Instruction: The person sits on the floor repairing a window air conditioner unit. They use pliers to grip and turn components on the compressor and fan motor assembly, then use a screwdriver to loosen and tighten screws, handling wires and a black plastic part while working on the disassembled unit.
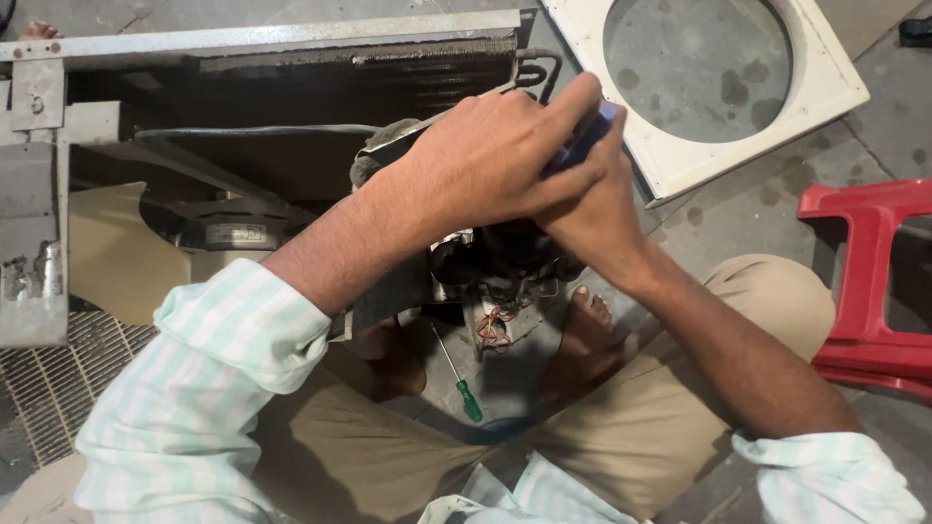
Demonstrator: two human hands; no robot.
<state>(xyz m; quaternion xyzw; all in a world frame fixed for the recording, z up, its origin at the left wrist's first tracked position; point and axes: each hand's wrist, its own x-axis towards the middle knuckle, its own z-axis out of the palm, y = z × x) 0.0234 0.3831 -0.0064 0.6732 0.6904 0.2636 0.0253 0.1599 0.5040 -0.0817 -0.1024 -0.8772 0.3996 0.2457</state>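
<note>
My left hand (pixel 495 160) and my right hand (pixel 592 213) are clasped together over a small blue object (pixel 582 146), held above the open metal casing (pixel 262 39) of an air conditioner outdoor unit. The blue object is mostly hidden by my fingers. Below my hands sits a dark compressor (pixel 505 262) with red wires (pixel 493 328). A green-handled screwdriver (pixel 460 380) lies on the floor between my bare feet (pixel 582 340).
A white fan-cover panel (pixel 835 87) with a round hole lies on the concrete floor at upper right. A red plastic stool (pixel 874 281) stands at the right. The fan motor (pixel 228 233) and a beige blade (pixel 112 252) are inside the casing, with a metal grille (pixel 49 378) at lower left.
</note>
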